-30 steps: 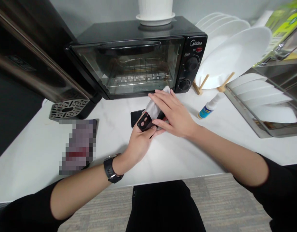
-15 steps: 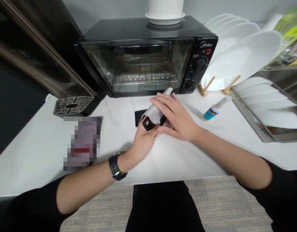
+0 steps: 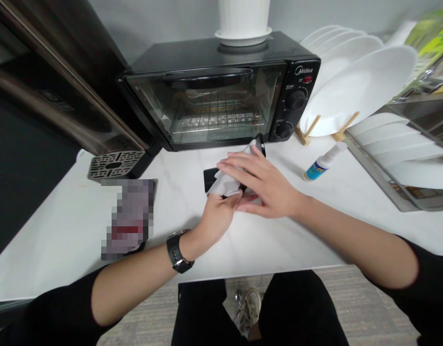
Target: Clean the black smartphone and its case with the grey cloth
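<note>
My left hand [image 3: 218, 214] grips a black phone case [image 3: 261, 145] from below, its thumb pressed along the near side. Most of the case is covered by a pale grey cloth [image 3: 226, 183] and my fingers. Laid over the top, my right hand [image 3: 266, 185] presses the cloth against the case, fingers close together. Just left of the cloth, a flat black phone [image 3: 209, 179] lies on the white counter [image 3: 243, 250], partly hidden. To the right stands a small spray bottle [image 3: 317, 169] with a blue label.
A black toaster oven [image 3: 221, 105] stands behind the hands, with a white pot [image 3: 243, 19] on top. White plates [image 3: 361, 91] lean in a wooden rack at right, beside a metal dish rack [image 3: 390, 187]. At left are a machine's drip tray [image 3: 115, 166] and a pixelated item [image 3: 129, 216].
The case has turned in my hands: its end with the round hole is now hidden, and its far end shows beyond the cloth. The view has shifted slightly.
</note>
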A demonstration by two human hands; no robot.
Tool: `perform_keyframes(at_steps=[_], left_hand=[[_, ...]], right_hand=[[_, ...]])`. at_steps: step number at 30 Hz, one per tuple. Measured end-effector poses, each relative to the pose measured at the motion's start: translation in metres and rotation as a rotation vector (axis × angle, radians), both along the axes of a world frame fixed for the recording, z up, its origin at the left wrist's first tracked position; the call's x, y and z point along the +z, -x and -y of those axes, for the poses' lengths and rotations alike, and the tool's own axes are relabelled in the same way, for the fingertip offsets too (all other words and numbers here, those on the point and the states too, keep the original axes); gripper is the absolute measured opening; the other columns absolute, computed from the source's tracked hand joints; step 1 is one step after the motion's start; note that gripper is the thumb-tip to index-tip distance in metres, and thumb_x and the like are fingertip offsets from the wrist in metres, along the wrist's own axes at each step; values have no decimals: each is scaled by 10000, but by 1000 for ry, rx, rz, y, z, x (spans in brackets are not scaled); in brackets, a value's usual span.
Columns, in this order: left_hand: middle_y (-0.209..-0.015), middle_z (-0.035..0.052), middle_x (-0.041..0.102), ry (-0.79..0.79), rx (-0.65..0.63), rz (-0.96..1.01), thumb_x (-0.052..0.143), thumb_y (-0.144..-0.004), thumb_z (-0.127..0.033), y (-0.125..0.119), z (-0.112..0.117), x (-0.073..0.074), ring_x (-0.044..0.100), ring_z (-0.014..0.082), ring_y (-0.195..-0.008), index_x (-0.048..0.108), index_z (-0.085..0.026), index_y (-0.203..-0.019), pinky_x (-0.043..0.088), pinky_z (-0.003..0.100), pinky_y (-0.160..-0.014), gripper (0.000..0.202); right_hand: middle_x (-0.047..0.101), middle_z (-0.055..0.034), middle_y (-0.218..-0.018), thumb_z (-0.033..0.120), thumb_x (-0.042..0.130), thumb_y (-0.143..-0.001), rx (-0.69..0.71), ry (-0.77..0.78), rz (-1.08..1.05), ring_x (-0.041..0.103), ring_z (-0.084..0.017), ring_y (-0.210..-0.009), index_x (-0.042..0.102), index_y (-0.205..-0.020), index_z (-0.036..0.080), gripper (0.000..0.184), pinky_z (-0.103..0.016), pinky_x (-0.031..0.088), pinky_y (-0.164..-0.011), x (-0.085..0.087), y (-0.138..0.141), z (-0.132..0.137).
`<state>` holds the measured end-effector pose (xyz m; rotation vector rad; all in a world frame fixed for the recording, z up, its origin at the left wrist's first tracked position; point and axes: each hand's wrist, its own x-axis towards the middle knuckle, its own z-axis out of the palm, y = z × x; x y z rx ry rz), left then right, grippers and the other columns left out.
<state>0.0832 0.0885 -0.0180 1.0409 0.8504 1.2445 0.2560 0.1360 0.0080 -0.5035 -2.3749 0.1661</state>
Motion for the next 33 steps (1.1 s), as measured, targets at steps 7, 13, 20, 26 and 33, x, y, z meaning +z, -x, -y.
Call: perform_keyframes(at_steps=[7,13,20,26,33], left_hand=[[-1387,20,688,67,-8,139,799,-822,-188,-3,2,0,698,261,-1226,643,-291,-1308,654,463,-980,520],[-1188,54,754,-5,-4,-66,814,-829,-208,3,1,-2,698,299,-1214,727,-233,-1078,632,436,-1017,266],[-1453,48,636,37,-14,85,803,-830,-216,-6,4,2,686,294,-1255,604,-300,-1369,708,406,-809,580],[-882,16,745,-6,-46,-87,778,-865,-226,4,2,0,748,228,-853,717,-226,-947,670,391,-812,103],[-1342,63,687,42,5,18,768,-842,-215,-3,5,6,730,255,-1100,649,-251,-1300,707,367,-736,474]], right_hand=[[576,-227,-1523,651,529,-1012,-278,59,-82,417,-372,-1556,468,-1553,136,749,-657,196,-1317,-3,-7,-11],[632,-154,-1488,673,522,-1016,66,2,-1,535,-290,-1464,452,-1568,197,731,-577,177,-1345,1,5,8],[588,-190,-1514,593,443,-1062,-387,62,-104,427,-368,-1548,489,-1540,190,627,-679,192,-1307,1,-9,-10],[593,-159,-1535,720,499,-1001,42,17,-15,457,-313,-1538,430,-1579,210,774,-597,153,-1350,4,4,8],[622,-162,-1492,615,396,-1074,-325,45,-53,504,-320,-1493,514,-1523,208,617,-619,196,-1326,1,-6,-6]])
